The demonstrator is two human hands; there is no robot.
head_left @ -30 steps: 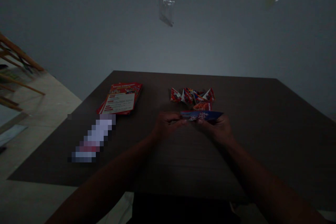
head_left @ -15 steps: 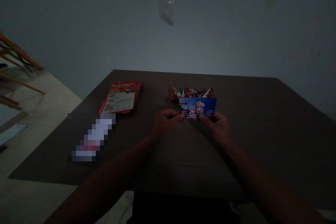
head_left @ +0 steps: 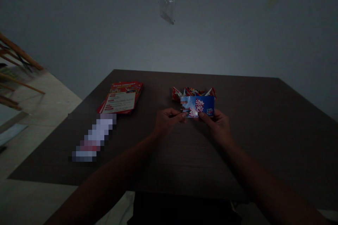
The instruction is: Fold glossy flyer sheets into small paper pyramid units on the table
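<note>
A blue printed card [head_left: 198, 105] with white and red lettering is held up above the table between both hands. My left hand [head_left: 169, 119] pinches its lower left corner between thumb and fingers. My right hand [head_left: 218, 123] is closed on the lower right side, its thumb lying on the printed face. Just behind the card, folded red and white paper pieces [head_left: 193, 91] stand on the table; the card covers their lower part.
A stack of red and white leaflets [head_left: 120, 98] lies at the table's left. Nearer me is a pixelated pale oblong [head_left: 96, 137]. The dark wooden table [head_left: 264, 119] meets a grey wall [head_left: 224, 42]. Wooden chair legs [head_left: 19, 52] stand on the floor at the left.
The card has tilted slightly, and its right edge has shifted a little to the left. Both hands keep hold of it in nearly the same place.
</note>
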